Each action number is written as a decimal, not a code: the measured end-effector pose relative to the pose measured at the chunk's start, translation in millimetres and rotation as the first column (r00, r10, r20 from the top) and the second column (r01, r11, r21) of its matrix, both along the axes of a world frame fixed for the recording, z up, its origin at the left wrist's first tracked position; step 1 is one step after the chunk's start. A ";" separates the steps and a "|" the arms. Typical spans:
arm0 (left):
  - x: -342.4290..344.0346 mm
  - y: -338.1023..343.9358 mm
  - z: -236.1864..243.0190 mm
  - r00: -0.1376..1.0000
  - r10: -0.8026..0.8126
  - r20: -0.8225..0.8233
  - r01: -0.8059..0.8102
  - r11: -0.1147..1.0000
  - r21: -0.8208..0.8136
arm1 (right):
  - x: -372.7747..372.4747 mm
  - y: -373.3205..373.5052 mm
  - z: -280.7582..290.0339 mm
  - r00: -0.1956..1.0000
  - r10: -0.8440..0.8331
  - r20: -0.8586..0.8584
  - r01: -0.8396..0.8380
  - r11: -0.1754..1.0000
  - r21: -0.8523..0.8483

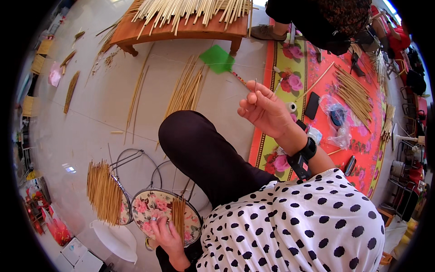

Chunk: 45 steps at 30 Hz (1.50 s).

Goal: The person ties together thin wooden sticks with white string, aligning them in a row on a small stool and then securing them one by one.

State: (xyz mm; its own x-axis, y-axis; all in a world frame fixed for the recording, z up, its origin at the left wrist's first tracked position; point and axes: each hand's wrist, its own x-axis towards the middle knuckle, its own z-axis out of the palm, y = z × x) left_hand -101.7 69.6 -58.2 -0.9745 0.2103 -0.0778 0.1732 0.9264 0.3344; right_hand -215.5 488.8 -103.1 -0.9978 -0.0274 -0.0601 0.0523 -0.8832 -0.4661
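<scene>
My right hand (267, 109) is raised over the patterned mat's edge, thumb and fingertips pinched on a thin metal needle (255, 93) that stands upright. A fine pale thread stretches across the floor behind it; where it joins the needle I cannot make out. My left hand (168, 236) lies low on a round stool with a floral seat (146, 204), fingers stretched out. Just right of those fingers a small bundle of thin brown sticks (178, 215) rests on the same seat. A larger stick bundle (102, 190) lies on another floral stool to the left.
A wooden table (181, 31) at the far side carries many pale sticks. Loose sticks (186, 88) and a green fly swatter (217, 60) lie on the floor. On the red floral mat (267, 154) are a phone (311, 105), a plastic bag and more sticks (355, 95). Another person stands far right.
</scene>
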 end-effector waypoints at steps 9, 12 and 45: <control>2.0 5.8 0.1 0.998 0.064 -0.004 -0.064 0.998 0.010 | 2.0 -13.3 2.5 0.985 0.159 -0.061 -0.163 0.984 -0.077; 3.4 7.4 0.0 0.996 0.088 0.012 -0.088 0.995 0.045 | 2.5 -14.3 3.8 0.987 0.157 -0.036 -0.159 0.985 -0.064; 2.9 2.9 -4.2 0.998 0.068 0.015 -0.069 0.997 0.027 | 1.4 -20.4 7.6 0.996 0.075 0.039 -0.073 0.996 -0.051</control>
State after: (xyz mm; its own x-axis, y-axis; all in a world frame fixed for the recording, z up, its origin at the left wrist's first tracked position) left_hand -98.9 72.5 -62.4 -0.9856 0.1452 -0.0869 0.1046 0.9264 0.3617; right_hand -214.1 468.4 -95.5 -0.9897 -0.1050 -0.0974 0.1364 -0.8982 -0.4180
